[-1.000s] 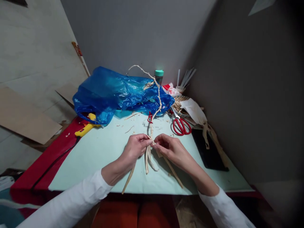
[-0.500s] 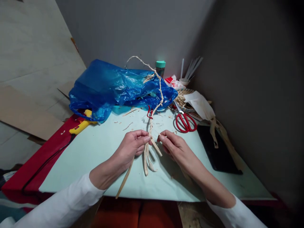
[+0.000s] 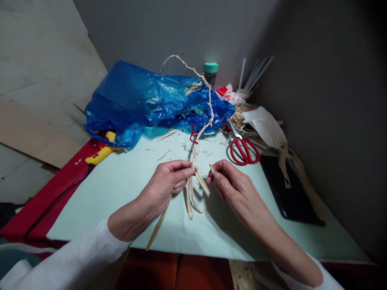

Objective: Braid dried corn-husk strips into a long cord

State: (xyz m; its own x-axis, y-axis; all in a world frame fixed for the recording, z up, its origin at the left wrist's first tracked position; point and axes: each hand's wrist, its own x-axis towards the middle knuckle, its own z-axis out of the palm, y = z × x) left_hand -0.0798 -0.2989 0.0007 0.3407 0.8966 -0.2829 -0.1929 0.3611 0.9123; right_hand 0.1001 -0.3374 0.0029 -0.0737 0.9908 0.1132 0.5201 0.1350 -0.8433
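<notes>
My left hand (image 3: 167,179) is closed in a pinch on the lower end of a thin pale braid (image 3: 211,105) of dried plant fibre. The braid runs up and away from the fingers and curls over in front of the wall. Below the pinch, several loose strips (image 3: 189,201) fan out over the table. One longer strip (image 3: 159,227) slants from under my left hand toward the front edge. My right hand (image 3: 234,181), just to the right and apart from the left, pinches a short end of a fibre strip (image 3: 212,169); whether it joins the braid I cannot tell.
Behind the hands lies a blue plastic bag (image 3: 130,100). To its left is a yellow glue gun (image 3: 102,154) with a black cord. Red-handled scissors (image 3: 244,152), a basket (image 3: 246,108) of fibre and a black tablet-like slab (image 3: 287,197) lie at right. A green-lidded jar (image 3: 211,72) stands behind.
My right hand has drawn slightly away from the left, and the strip end between its fingers shows more clearly. The left hand keeps its pinch on the braid. The view has tilted a little.
</notes>
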